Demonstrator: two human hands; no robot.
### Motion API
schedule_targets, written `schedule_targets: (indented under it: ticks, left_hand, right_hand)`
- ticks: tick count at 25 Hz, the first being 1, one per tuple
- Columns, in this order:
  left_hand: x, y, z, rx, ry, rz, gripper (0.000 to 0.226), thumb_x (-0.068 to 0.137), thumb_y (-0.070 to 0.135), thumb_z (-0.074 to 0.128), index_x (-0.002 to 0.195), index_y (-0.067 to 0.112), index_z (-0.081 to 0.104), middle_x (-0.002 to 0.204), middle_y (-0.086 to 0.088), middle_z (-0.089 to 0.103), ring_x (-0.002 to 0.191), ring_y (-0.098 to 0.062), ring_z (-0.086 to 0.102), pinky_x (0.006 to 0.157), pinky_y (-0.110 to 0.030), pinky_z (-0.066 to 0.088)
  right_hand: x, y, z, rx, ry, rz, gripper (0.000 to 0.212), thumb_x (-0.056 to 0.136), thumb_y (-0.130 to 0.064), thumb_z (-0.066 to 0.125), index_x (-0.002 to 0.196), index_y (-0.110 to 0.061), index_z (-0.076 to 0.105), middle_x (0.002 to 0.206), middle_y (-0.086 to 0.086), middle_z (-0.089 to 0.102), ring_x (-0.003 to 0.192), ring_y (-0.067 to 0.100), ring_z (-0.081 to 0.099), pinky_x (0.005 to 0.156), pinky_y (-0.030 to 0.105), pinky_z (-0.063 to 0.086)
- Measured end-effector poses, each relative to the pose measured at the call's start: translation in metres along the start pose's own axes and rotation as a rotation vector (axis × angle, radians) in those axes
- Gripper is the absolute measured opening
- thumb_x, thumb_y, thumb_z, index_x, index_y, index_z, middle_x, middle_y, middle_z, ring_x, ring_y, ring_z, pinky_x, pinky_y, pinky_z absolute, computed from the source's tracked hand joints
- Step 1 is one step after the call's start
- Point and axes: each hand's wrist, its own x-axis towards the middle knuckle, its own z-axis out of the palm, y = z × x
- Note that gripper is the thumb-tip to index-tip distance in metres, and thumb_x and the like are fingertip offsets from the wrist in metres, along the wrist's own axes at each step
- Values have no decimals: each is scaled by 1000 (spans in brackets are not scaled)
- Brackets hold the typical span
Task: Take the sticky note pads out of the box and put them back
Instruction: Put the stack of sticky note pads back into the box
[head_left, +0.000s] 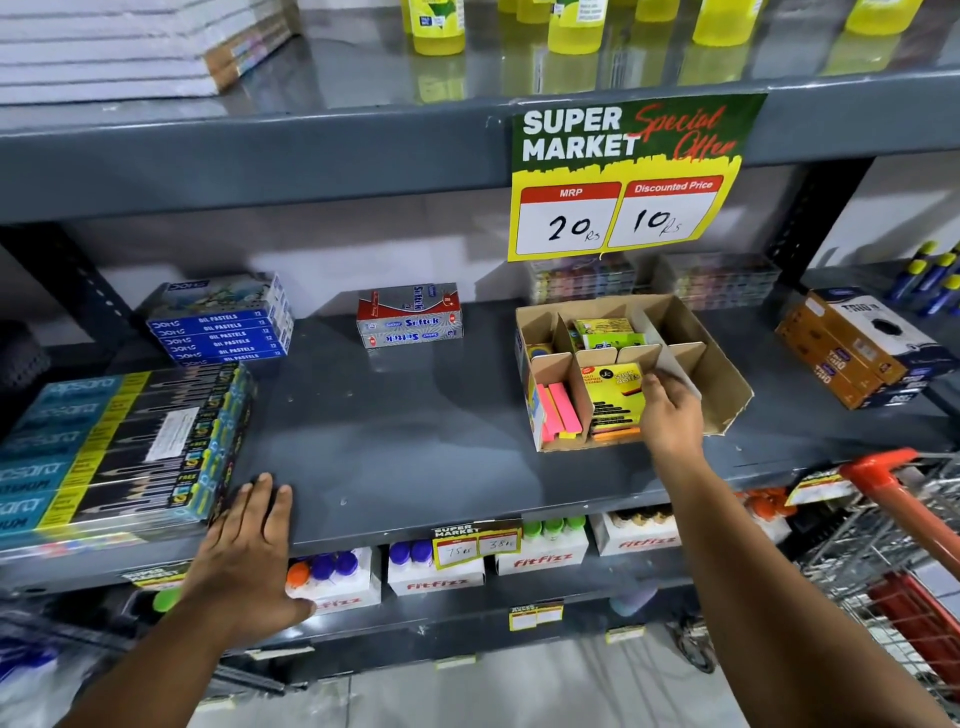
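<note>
Cardboard forms the divided box (724, 382) that sits on the grey metal shelf (405, 431), toward its right side. The right arm reaches forward and slightly left from the lower right, its wrist straight, and the right hand (670, 415) rests at the box's front middle compartment. Its fingers curl around the right edge of a yellow sticky note pad (610, 397), which stands tilted in that compartment; the grasp is narrow, pinching the pad's side. Just left of it, pink sticky note pads (557, 413) lie in the front left compartment, and more yellow-green pads (605, 330) fill a rear compartment. The left arm comes up from the lower left, and the left hand (249, 556) lies flat, palm down with fingers spread, on the shelf's front edge, holding nothing, just beside a stack of pencil boxes (119, 447).
</note>
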Motion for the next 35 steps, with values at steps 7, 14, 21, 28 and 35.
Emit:
schedule_targets:
  ticks: [7,14,21,28,35]
  left_hand:
    - [-1,0,0,5,3,4,137,59,77,59,145,9,-23,157,-16,-24,146,-33,-14,119,-41,7]
    - [-1,0,-1,0,20,11,135,59,76,58,146,8,-19,157,-16,-21,146,-32,-13,119,-40,6]
    - [0,0,-1,-15,35,14,134,58,78,56,146,9,-19,158,-16,-21,146,-32,-13,120,-41,6]
    - [3,-5,7,39,-5,20,144,41,88,53,148,-1,14,156,-27,14,142,-43,20,111,-49,30]
    - [4,-5,-2,-41,-44,-5,141,50,80,53,141,5,-24,153,-17,-25,145,-35,-12,116,-37,7]
  right_hand:
    - [-5,4,1,-80,-57,-69,46,103,-44,38,130,-14,60,123,6,65,114,23,59,102,44,45]
    - [-23,2,-4,-125,-141,-203,43,103,-26,47,144,-13,42,123,-3,53,115,14,51,92,27,37]
    - [-23,32,0,-355,-60,-339,93,74,-1,79,151,-11,27,148,9,39,137,25,37,111,43,38]
    - [-17,41,1,-265,28,-385,82,73,2,73,144,-15,35,139,6,47,127,24,48,100,50,49]
    - [-30,43,11,-369,1,-609,72,81,-14,56,144,7,29,150,28,33,142,41,27,113,49,28]
